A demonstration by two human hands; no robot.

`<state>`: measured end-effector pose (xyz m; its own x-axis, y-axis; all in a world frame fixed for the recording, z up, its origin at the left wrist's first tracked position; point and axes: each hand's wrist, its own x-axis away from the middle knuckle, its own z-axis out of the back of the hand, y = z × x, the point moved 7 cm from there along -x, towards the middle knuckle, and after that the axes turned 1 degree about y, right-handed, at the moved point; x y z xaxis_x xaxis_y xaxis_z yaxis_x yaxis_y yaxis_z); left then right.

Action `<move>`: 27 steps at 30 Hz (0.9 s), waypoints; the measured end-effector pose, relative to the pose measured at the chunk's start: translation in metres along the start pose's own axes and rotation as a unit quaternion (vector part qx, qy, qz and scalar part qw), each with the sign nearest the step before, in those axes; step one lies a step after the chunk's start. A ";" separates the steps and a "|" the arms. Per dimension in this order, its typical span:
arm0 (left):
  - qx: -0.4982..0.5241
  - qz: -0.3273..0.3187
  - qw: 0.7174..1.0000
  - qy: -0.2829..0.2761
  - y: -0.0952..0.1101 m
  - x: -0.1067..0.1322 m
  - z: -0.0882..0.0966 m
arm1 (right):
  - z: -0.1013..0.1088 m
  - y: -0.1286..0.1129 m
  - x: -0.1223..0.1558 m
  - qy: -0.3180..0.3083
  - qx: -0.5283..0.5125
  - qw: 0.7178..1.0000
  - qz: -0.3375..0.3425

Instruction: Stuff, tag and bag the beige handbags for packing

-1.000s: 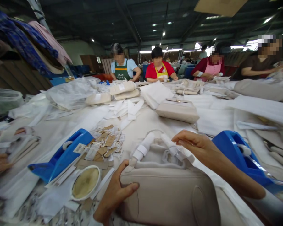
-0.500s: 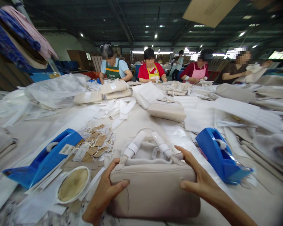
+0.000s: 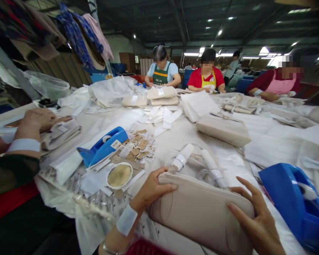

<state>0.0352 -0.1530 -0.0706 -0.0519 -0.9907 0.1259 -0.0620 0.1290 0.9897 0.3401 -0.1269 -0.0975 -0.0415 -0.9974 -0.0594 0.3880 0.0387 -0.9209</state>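
Observation:
A beige handbag (image 3: 202, 209) stands tilted on the table in front of me, its smooth side towards me. White padding covers its two handles (image 3: 183, 157), which rise behind the top edge. My left hand (image 3: 155, 187) grips the bag's upper left corner, thumb on the near side and fingers behind. At the right end, my right hand (image 3: 255, 209) spans the top corner, its thumb on the near side and its fingers spread over the top edge. Left of the bag are a round tub (image 3: 119, 176) with a tan surface and a pile of brown string tags (image 3: 140, 145).
Blue tape dispensers stand on the left (image 3: 102, 147) and right (image 3: 295, 205). Another beige bag (image 3: 223, 129) lies ahead, beside white wrapping sheets (image 3: 199, 106). A co-worker's hand (image 3: 41, 118) works on a bag at far left. Several people work across the table.
My view has turned left, bringing the co-worker's arms at left into sight. The handbag now sits slanted, with its right end nearer me. My right hand's fingers have spread more.

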 end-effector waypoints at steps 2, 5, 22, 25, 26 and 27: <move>0.008 0.007 1.000 0.002 -0.006 -0.005 -0.001 | 0.000 0.013 -0.003 0.003 0.022 0.999 -0.040; 0.015 0.005 1.000 0.013 -0.015 -0.011 0.000 | -0.001 0.007 -0.010 -0.022 0.104 0.994 -0.027; 0.007 -0.060 0.982 0.179 -0.014 0.057 0.042 | -0.123 -0.127 0.013 -0.165 0.334 0.847 0.379; 0.119 -0.022 0.989 0.086 -0.034 0.061 0.022 | -0.117 -0.129 0.016 -0.165 0.336 0.835 0.402; 0.152 -0.019 0.987 0.046 -0.038 0.059 0.013 | -0.116 -0.129 0.016 -0.162 0.336 0.835 0.405; 0.181 -0.015 0.983 0.016 -0.042 0.056 0.006 | -0.115 -0.129 0.015 -0.161 0.337 0.834 0.406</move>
<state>0.0289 -0.2136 -0.1054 -0.0132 -0.9944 0.1047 -0.4145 0.1007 0.9044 0.1833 -0.1399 -0.0246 0.6949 -0.6278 -0.3507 0.6018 0.7746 -0.1944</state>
